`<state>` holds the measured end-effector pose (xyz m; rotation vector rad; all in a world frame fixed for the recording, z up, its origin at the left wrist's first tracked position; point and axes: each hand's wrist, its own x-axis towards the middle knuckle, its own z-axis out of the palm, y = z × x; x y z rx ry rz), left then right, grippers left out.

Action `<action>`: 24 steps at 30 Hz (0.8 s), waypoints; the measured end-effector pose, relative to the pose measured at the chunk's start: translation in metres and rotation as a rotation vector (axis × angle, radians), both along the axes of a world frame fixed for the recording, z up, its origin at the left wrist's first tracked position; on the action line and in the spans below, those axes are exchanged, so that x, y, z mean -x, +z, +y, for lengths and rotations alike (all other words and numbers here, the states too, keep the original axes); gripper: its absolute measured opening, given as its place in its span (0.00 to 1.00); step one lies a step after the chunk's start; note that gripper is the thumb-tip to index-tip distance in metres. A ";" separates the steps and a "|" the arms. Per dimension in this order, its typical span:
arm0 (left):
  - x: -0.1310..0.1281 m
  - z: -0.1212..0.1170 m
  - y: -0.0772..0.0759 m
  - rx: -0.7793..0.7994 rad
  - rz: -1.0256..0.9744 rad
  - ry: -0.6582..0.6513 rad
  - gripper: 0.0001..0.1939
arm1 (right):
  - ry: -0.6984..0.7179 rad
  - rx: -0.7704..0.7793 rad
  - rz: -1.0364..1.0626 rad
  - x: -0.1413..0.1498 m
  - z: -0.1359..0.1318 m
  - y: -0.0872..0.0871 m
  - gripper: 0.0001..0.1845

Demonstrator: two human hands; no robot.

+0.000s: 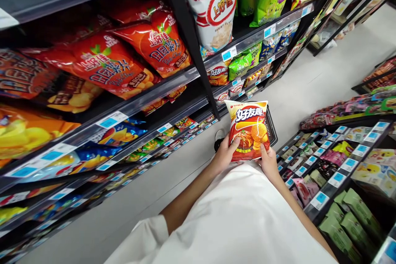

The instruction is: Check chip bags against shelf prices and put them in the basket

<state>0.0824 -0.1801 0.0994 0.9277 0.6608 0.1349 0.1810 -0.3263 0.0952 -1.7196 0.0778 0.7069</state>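
Observation:
Both of my hands hold a bag of potato chips [248, 130], red and yellow with a picture of ridged chips, its printed front facing up at me. My left hand [227, 150] grips its lower left side, thumb on the front. At the lower right corner, my right hand [267, 160] pinches the bag the same way. The fingers behind the bag are hidden. Behind the bag's right edge shows part of a black basket [272, 126]; what carries it cannot be seen.
Tall shelves of snack bags [102, 64] rise on my left, their price-tag rails [139, 105] jutting toward the aisle. Lower tiered shelves [335, 179] with small packs stand close on my right. Between them runs the pale floor [297, 86], leading to another rack [337, 20] farther off.

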 end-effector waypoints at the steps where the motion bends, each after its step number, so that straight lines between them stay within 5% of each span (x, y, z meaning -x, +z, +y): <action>1: 0.000 0.000 0.000 0.006 0.009 -0.008 0.33 | -0.003 0.000 0.005 0.000 0.000 0.000 0.34; 15: 0.005 0.001 -0.002 0.057 0.044 -0.039 0.41 | 0.017 -0.035 0.045 0.000 0.000 -0.007 0.35; 24: 0.011 0.023 -0.028 -0.119 -0.014 -0.072 0.28 | 0.097 0.061 -0.032 -0.003 -0.005 -0.011 0.33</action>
